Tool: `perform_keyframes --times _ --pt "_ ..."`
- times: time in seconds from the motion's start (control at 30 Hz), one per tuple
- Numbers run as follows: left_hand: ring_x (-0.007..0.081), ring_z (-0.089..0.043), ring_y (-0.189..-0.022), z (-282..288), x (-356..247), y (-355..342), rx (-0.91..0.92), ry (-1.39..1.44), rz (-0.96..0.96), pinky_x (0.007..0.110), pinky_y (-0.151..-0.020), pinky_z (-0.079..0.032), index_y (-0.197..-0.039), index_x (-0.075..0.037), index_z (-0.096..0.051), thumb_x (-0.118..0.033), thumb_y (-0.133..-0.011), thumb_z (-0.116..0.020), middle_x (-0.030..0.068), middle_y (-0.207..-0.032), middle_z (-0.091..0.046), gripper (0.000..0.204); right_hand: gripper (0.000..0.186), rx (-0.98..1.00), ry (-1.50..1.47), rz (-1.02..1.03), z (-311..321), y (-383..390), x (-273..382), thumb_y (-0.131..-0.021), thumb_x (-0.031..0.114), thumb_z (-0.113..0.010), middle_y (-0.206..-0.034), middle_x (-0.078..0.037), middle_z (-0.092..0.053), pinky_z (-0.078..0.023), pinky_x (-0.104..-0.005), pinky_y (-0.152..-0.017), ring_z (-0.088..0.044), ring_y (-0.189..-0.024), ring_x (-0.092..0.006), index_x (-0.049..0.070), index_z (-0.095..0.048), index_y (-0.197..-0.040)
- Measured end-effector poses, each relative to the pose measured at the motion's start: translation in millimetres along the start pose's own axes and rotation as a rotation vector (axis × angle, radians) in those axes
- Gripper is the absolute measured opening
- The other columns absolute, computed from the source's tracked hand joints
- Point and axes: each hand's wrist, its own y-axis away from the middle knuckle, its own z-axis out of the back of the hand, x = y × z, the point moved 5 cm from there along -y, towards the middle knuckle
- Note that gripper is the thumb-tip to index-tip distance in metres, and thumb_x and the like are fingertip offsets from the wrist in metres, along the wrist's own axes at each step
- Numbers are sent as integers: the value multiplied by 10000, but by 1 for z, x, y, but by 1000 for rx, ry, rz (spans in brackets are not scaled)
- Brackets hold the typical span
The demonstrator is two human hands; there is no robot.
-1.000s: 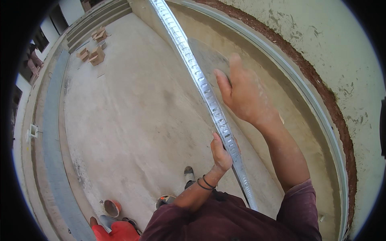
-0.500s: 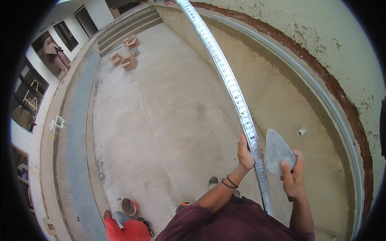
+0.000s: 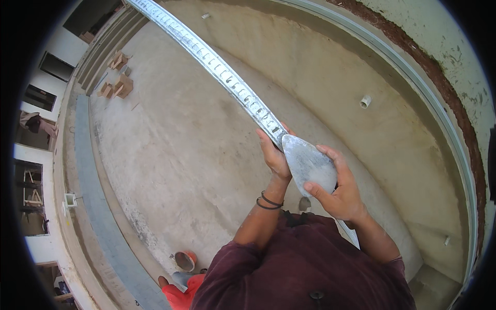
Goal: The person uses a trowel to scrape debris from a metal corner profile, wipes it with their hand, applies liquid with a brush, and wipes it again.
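In our curled left hand (image 3: pixel 277 159) we hold the long silvery slotted metal bar (image 3: pixel 223 74), and our half-closed right hand (image 3: pixel 345 194) grips the grey teardrop-shaped metal blade (image 3: pixel 310 164).

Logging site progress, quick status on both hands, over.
Left hand around metal strip. Right hand gripping pointed trowel. From this view, trowel hides part of strip.

Building site. Sunken bare concrete floor (image 3: pixel 170 129), pool-like, steps (image 3: pixel 106 49) at 10 o'clock. Unpainted cement wall (image 3: pixel 320 77) at 2, pipe stub (image 3: pixel 365 103) poking out of it, strip of red-brown soil (image 3: pixel 434 70) beyond. House wall (image 3: pixel 36 152) at 9 to 10 has window openings (image 3: pixel 39 97), timber (image 3: pixel 33 190) propped in one. Cardboard boxes (image 3: pixel 124 86) on floor at 10, bucket (image 3: pixel 185 261) at 7. Trade gear near centre: trowel (image 3: pixel 310 168), long slotted metal bar (image 3: pixel 206 59).
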Motion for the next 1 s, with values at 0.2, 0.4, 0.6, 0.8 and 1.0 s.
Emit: perform_keyframes --times 0.2,0.4,0.6,0.8,1.0 --pt "158 -551 -688 -5 -12 7 -54 -72 -27 289 -620 -473 -1032 -60 -561 -684 -1051 -244 74 -791 -590 701 693 66 -19 -100 -6 -14 7 -914 254 -771 -1323 -192 -578 -465 -392 -1031 -582 -1216 -273 3 -415 -1453" --pt "145 -564 -733 -4 -22 11 -43 -209 -93 284 -675 -485 -1025 -48 -578 -643 -1070 -241 57 -837 -594 685 636 161 -166 -300 -10 -23 12 -952 232 -730 -1269 -167 -578 -463 -368 -1013 -563 -1177 -222 13 -385 -1440" --pt "133 -600 -733 1 -22 11 -88 -309 -171 291 -666 -485 -904 -19 -594 -561 -1102 -217 58 -821 -635 689 595 243 -117 -377 -10 -35 3 -988 227 -685 -1227 -151 -586 -471 -349 -996 -563 -1162 -194 16 -366 -1444" --pt "130 -584 -788 -1 -10 -2 -121 -124 -148 309 -717 -488 -972 -20 -583 -556 -1103 -244 50 -861 -621 647 585 -2 -395 -471 -14 -38 -3 -992 233 -670 -1186 -146 -594 -479 -346 -984 -581 -1125 -194 10 -376 -1446" --pt "115 -559 -795 12 -6 -4 -143 -153 -93 286 -708 -475 -956 -48 -573 -575 -1099 -248 24 -886 -594 635 573 72 -154 -273 -13 -31 -11 -986 238 -675 -1220 -165 -590 -466 -355 -1002 -576 -1150 -217 7 -407 -1437"
